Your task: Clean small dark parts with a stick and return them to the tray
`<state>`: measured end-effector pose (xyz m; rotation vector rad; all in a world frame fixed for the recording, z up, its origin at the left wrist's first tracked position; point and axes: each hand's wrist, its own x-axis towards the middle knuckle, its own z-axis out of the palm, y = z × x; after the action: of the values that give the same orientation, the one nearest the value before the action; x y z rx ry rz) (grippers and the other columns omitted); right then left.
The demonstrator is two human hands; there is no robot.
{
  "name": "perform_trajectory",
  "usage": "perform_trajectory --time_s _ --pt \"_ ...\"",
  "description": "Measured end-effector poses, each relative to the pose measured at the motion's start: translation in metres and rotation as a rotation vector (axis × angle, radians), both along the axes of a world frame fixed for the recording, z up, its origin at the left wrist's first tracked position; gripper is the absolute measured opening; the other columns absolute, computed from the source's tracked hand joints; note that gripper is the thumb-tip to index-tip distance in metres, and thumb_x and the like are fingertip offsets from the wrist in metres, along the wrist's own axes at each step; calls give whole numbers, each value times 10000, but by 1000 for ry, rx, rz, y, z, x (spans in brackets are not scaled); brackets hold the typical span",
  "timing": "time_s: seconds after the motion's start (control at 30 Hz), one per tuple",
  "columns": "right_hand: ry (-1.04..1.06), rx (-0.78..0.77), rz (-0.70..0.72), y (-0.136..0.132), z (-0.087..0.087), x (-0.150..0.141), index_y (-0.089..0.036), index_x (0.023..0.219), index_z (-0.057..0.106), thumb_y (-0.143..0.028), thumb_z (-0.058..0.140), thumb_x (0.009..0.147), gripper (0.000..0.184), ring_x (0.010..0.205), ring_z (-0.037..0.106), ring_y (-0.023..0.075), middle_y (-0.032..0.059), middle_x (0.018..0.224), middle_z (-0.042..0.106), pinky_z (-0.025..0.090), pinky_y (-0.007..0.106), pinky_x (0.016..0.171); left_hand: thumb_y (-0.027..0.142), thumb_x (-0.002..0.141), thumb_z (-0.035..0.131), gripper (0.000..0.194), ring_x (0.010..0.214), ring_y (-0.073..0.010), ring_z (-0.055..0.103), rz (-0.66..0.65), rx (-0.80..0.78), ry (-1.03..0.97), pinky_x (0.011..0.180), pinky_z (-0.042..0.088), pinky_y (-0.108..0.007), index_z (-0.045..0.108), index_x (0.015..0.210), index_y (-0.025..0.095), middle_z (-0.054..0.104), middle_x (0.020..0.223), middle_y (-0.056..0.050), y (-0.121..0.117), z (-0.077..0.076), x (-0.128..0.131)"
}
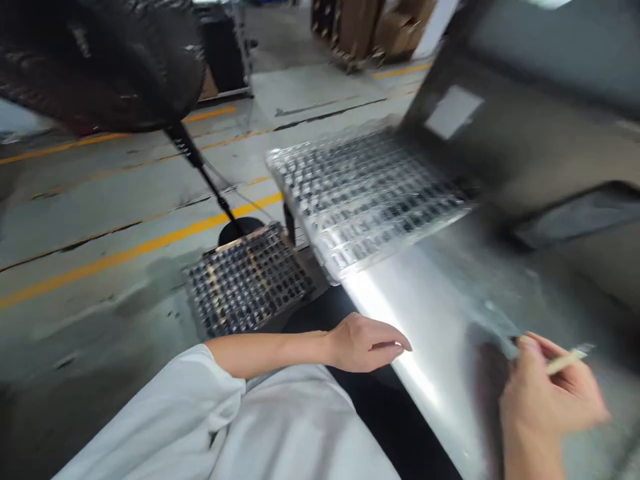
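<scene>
My left hand [367,343] is held over the near edge of a shiny metal table [395,300], its fingers curled together. A tiny pale spot shows at the fingertips, too small to name. Over the right side of the tabletop, my right hand [550,393] is closed around a slim cream-coloured pen-like stick [564,361]; motion blurs it, and its exact kind is unclear. Beyond my left hand lies a clear plastic tray [370,193] with rows of pockets that hold small dark pieces. It sticks out past the table's left edge.
A second pocketed tray [250,280] with dark pieces sits lower down, left of the table. Behind it stands a pedestal fan [100,67] with a black pole. A dark machine-like housing [525,133] borders the table. Cardboard boxes [400,33] stand farther back.
</scene>
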<state>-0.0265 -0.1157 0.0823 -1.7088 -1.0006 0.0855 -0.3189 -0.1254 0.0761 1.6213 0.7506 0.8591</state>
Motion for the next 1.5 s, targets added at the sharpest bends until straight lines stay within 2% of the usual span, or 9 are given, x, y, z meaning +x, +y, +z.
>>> perform_trajectory --time_s 0.13,0.27,0.37,0.47,0.6,0.77,1.0,1.27,1.5 --pt "-69 80 -4 1 31 -7 -188 930 778 -542 774 804 376 561 451 167 38 696 604 336 322 546 449 932 594 341 533 -109 531 -103 -366 -260 511 429 -219 642 1114 165 632 730 -9 45 32 73" --pt "-148 162 33 5 56 -4 -182 1009 763 -532 751 859 381 579 451 145 5 738 601 372 276 565 572 942 565 443 574 -141 610 -227 -580 -389 458 477 -230 551 1109 162 672 841 -53 82 56 148" --pt "-228 174 45 12 61 9 -187 1071 745 -509 709 905 364 597 489 152 21 826 649 429 285 610 566 945 592 410 622 -163 656 -278 -629 -411 502 554 -267 561 1007 162 661 823 -49 92 65 188" --pt "-293 145 34 19 55 24 -190 1079 731 -509 637 940 361 683 581 186 59 938 698 497 321 720 446 907 708 324 633 -156 662 -229 -681 -419 555 583 -275 576 901 150 652 789 -38 97 65 211" --pt "-269 156 91 27 35 35 -196 1057 727 -495 602 963 338 897 672 249 85 1021 724 528 371 861 245 865 756 192 659 -140 658 -146 -751 -434 627 601 -281 603 873 129 665 779 -48 109 55 225" --pt "-179 205 182 28 10 37 -205 1078 742 -418 605 994 267 1040 681 268 97 1100 731 525 409 946 137 815 756 154 652 -129 649 -116 -767 -403 652 603 -274 614 869 111 658 737 -47 120 34 228" --pt "-39 236 199 23 5 36 -223 978 772 -299 628 981 162 1053 670 251 86 1101 725 521 402 961 158 760 754 215 673 -157 664 -216 -763 -410 629 605 -283 665 946 96 675 756 -65 127 14 224" --pt "145 266 127 26 0 34 -223 902 730 -274 742 908 53 1019 669 243 68 1066 708 522 398 940 240 768 757 278 639 -151 622 -303 -771 -386 552 564 -258 695 989 83 645 703 -56 132 12 222" --pt "142 252 113 24 -2 29 -233 974 734 -248 736 908 68 982 660 232 61 1095 698 536 371 863 364 792 833 388 692 -152 620 -385 -802 -368 571 561 -256 718 1014 66 651 781 -77 131 19 217"
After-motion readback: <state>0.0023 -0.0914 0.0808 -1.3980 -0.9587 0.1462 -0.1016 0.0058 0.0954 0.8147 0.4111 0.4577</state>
